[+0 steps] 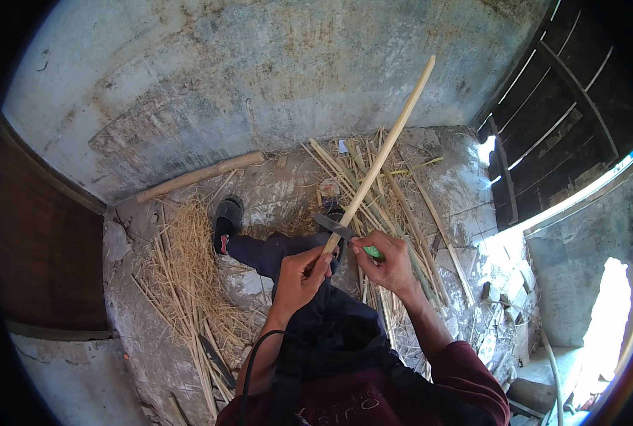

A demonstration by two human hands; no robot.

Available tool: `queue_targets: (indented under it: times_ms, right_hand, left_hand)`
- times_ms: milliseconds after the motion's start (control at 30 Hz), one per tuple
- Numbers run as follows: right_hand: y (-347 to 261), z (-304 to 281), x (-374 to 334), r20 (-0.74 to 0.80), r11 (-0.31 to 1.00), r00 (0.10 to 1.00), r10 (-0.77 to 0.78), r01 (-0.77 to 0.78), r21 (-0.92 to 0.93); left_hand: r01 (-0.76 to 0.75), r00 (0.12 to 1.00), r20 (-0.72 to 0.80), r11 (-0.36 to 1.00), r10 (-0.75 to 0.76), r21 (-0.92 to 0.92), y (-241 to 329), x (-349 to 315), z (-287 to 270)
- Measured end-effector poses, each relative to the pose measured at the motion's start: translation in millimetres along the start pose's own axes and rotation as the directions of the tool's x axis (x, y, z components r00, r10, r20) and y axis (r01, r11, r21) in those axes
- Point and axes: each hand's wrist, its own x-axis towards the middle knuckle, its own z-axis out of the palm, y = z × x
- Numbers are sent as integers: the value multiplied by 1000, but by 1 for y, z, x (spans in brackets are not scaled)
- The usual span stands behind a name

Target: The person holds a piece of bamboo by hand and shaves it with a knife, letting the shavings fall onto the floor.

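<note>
My left hand (300, 280) is closed round the near end of a long, pale bamboo strip (391, 138), which slants away up to the right toward the wall. In my right hand (390, 267) is a knife (333, 226), gripped by its green handle. Its dark blade lies across the strip just beyond my left fingers. The blade touches or nearly touches the wood; the exact contact cannot be made out. Both hands are above my legs.
Fine shavings (199, 248) and thin strips cover the floor on the left. More bamboo strips (408, 206) lie under my right arm. A thick bamboo pole (201, 175) rests near the stained wall (259, 78). Broken blocks (515, 287) are piled at right, below dark boards (558, 92).
</note>
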Motion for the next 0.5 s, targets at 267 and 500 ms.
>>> queue_targets:
  times_ms: [267,500]
  right_hand:
    - [-2,-20,6,-36,989,988,149,-149,-4]
    - [0,-17,13,23,995,997,-77,78,-57]
  left_hand:
    - [-36,999,13,999,36,20,0,-3,0]
    - [-55,998,12,998,54,38,4,-3,0]
